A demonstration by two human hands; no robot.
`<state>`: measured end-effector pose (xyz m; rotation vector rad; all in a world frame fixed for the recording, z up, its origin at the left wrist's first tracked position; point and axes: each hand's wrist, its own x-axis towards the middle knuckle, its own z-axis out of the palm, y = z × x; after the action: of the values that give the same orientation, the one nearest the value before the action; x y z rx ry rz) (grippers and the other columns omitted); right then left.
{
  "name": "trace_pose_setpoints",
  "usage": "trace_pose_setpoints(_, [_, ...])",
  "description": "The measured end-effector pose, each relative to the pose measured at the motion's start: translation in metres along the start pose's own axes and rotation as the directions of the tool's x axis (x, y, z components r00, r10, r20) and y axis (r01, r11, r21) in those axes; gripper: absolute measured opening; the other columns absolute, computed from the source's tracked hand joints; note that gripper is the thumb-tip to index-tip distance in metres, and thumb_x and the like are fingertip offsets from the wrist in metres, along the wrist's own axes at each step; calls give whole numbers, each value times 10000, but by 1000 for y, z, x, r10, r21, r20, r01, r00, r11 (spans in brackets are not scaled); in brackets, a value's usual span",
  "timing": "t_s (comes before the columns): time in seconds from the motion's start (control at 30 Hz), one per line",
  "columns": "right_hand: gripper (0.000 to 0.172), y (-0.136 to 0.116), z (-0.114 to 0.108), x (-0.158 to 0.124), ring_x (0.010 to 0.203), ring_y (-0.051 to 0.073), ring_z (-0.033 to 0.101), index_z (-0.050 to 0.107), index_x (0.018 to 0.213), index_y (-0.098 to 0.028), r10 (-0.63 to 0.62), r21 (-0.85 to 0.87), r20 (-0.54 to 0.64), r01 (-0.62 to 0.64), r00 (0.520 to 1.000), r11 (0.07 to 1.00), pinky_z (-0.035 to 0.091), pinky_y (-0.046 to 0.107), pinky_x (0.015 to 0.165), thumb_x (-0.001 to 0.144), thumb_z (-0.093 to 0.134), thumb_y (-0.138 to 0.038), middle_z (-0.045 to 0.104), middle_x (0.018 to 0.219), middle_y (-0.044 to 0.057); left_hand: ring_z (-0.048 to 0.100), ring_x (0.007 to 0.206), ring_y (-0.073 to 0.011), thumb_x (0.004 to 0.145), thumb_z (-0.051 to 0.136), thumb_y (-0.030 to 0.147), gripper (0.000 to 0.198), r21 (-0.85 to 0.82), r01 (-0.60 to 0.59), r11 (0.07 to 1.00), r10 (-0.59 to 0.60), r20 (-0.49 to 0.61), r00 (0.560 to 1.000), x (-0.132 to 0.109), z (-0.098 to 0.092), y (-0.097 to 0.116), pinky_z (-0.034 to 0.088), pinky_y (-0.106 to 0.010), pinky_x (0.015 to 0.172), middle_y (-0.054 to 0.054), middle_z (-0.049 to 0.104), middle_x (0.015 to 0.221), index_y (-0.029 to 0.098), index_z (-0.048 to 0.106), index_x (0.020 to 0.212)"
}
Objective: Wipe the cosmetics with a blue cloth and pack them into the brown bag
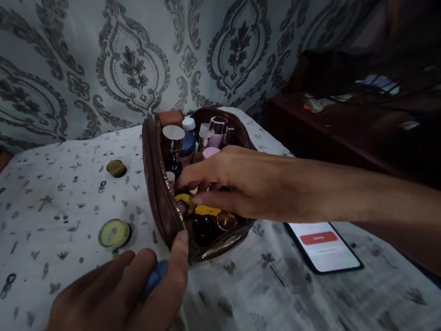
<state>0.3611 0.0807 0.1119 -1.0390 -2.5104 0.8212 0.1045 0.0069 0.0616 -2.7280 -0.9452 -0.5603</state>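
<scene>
A brown zippered pouch (155, 192) stands unzipped on the cloth, packed with bottles and small containers. My right hand (229, 177) reaches into it from the right, thumb and index finger apart near a yellow item (185, 201); its other fingers are partly hidden. Behind it are a silver-capped bottle (174, 138), a blue bottle with a white cap (188, 137) and a pink container (211, 152). Dark round items lie at the pouch's front. My left hand (117, 305) is curled around a small blue object (155, 278), its index fingertip touching the pouch's front left edge.
Two small round containers, a yellow-green one (113, 233) and a darker one (116, 168), sit left of the pouch. A phone (324, 246) with a lit screen lies under my right forearm. Patterned fabric (134, 75) rises behind; dark red furniture (318, 125) stands at the right.
</scene>
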Motion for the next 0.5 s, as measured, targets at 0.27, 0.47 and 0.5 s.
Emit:
trace_pose_setpoints(0.27, [204, -11, 20, -25, 621, 112, 547, 705, 839, -187, 35, -69, -41, -38, 999, 997, 378, 251, 623, 974, 557, -227, 640, 725, -15, 625, 576, -146, 968, 457, 182, 411, 133, -70, 989, 71, -5, 997, 14, -1, 9, 463, -224, 467, 0, 640, 721, 141, 506, 1374])
trace_pose_setpoints(0.47, [228, -25, 28, -26, 673, 143, 628, 715, 852, -173, 24, -137, -163, -47, 986, 990, 433, 254, 624, 980, 533, -222, 698, 765, 26, 694, 657, -154, 1023, 416, 239, 346, 78, -46, 996, 58, -164, 985, -1, 9, -6, 493, -217, 522, -46, 725, 820, 129, 466, 1347])
trace_pose_setpoints(0.5, [231, -29, 30, -26, 703, 157, 647, 715, 849, -172, 23, -156, -219, -58, 976, 986, 455, 264, 640, 980, 530, -218, 712, 796, 42, 710, 703, -162, 1028, 409, 254, 336, 77, -2, 997, 15, -161, 987, -7, 11, -13, 498, -216, 537, -70, 740, 871, 127, 473, 1332])
